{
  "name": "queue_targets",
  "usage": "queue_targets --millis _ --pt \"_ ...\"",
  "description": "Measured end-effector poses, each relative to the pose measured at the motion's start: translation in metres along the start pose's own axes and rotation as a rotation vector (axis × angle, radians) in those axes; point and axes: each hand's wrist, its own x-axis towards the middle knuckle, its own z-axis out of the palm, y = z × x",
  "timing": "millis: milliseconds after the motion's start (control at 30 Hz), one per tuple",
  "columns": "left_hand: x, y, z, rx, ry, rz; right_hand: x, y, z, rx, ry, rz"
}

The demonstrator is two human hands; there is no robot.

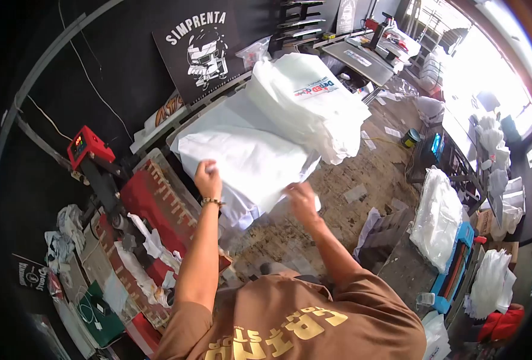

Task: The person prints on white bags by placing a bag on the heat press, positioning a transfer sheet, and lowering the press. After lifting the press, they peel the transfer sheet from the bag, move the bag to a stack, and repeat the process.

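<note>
White cloth (242,162) lies spread over a white-topped table, with its near edge hanging down toward me. My left hand (208,179) is at the cloth's left side, its fingers closed on the fabric. At the near right corner, my right hand (302,197) has its fingers bent against the cloth's edge; whether they pinch it is hard to make out. Behind the cloth sits a large, crumpled white plastic bag (308,102) with blue and red print.
A heat press with a red control box (90,146) stands at the left. On the right, a bench holds a plastic-wrapped white bundle (437,219) beside a blue device (456,267). A dark sign (203,51) leans behind the table. Paper scraps (355,193) litter the floor.
</note>
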Motion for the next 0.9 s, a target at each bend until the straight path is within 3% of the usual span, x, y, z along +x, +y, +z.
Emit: queue_targets --millis 33,67,100,133,167,200,267,333,400,433,500,533,600,633,700,733,767,800,833,867,900 --pt "-0.003 -0.051 0.000 0.253 -0.044 -0.124 -0.017 0.006 0.025 0.129 -0.064 0.030" --pt "-0.005 -0.069 -0.009 0.478 -0.240 -0.320 -0.033 0.012 0.050 0.125 -0.139 -0.048" --pt "-0.004 -0.078 -0.015 0.494 -0.394 -0.567 -0.057 0.027 0.074 0.106 -0.295 -0.088" --pt "-0.002 -0.131 -0.010 0.522 -0.479 -0.578 -0.067 0.018 0.080 0.022 -0.464 -0.035" --pt "0.003 -0.099 -0.015 0.587 -0.526 -0.576 -0.072 0.000 0.080 0.028 -0.585 0.153" --pt "0.003 -0.063 -0.018 0.654 -0.575 -0.581 -0.074 -0.010 0.080 0.038 -0.590 0.144" --pt "0.001 -0.064 -0.010 0.663 -0.401 -0.266 -0.076 -0.022 0.084 0.147 -0.582 0.226" --pt "0.014 -0.054 -0.006 0.567 -0.373 -0.062 -0.073 -0.019 0.094 0.155 -0.689 0.273" --pt "0.023 -0.060 -0.001 0.531 -0.321 -0.029 -0.076 -0.015 0.112 0.140 -0.410 0.149" --pt "0.025 -0.060 0.001 0.535 -0.320 -0.024 -0.066 -0.023 0.108 0.143 -0.405 0.148" --pt "0.019 -0.061 0.005 0.763 -0.457 -0.212 -0.043 -0.044 0.086 0.162 -0.477 0.465" --pt "0.021 -0.050 -0.001 0.760 -0.461 -0.211 -0.042 -0.041 0.090 0.158 -0.477 0.469" --pt "0.025 -0.014 -0.029 0.651 -0.689 -0.116 -0.052 -0.027 0.109 0.142 -0.414 0.332" --pt "0.024 -0.010 -0.041 0.533 -0.768 0.021 -0.052 -0.022 0.117 0.159 -0.454 0.371" --pt "0.005 0.050 -0.084 0.127 -0.854 -0.112 -0.064 0.007 0.138 0.077 -0.482 0.261" --pt "-0.009 0.076 -0.112 0.104 -0.850 -0.090 -0.071 0.017 0.141 -0.002 -0.513 0.145" --pt "-0.021 0.102 -0.140 0.082 -0.843 -0.062 -0.053 0.002 0.116 -0.020 -0.652 0.229" --pt "-0.033 0.125 -0.171 0.040 -0.763 -0.092 -0.026 -0.020 0.092 -0.020 -0.653 0.226" --pt "-0.045 0.139 -0.201 -0.005 -0.686 -0.120 -0.001 -0.040 0.068 -0.100 -0.753 0.351" --pt "-0.052 0.135 -0.233 0.130 -0.577 -0.010 0.009 -0.050 0.056 -0.187 -0.850 0.480" --pt "-0.056 0.123 -0.268 0.258 -0.468 0.102 0.005 -0.051 0.064 -0.252 -0.591 0.422"
